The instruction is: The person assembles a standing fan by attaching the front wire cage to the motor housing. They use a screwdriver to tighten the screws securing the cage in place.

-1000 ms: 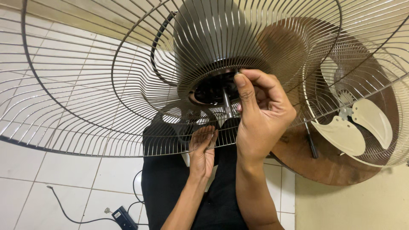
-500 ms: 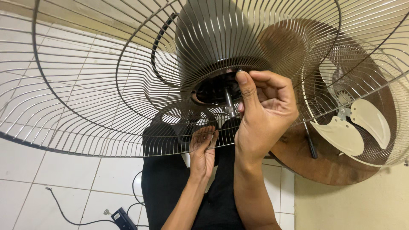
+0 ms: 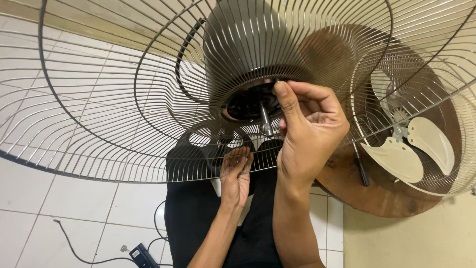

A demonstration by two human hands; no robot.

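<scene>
A large wire fan guard (image 3: 99, 99) fills the view, fixed around a grey fan motor housing (image 3: 253, 44) with a metal shaft (image 3: 266, 119) sticking out of its dark centre. My right hand (image 3: 310, 131) is inside the guard, thumb and fingers pinched at the dark hub beside the shaft; whatever they pinch is hidden. My left hand (image 3: 237, 173) reaches up from below and grips the guard's wires under the motor. Black trousers (image 3: 198, 213) show beneath.
A second fan guard with cream blades (image 3: 411, 149) rests on a round wooden table (image 3: 391, 193) at the right. A screwdriver (image 3: 361, 166) lies on that table. A black cable and plug (image 3: 144, 255) trail over the white tiled floor.
The view has shifted slightly right. My right hand has turned a little at the hub. My left hand stays on the guard wires.
</scene>
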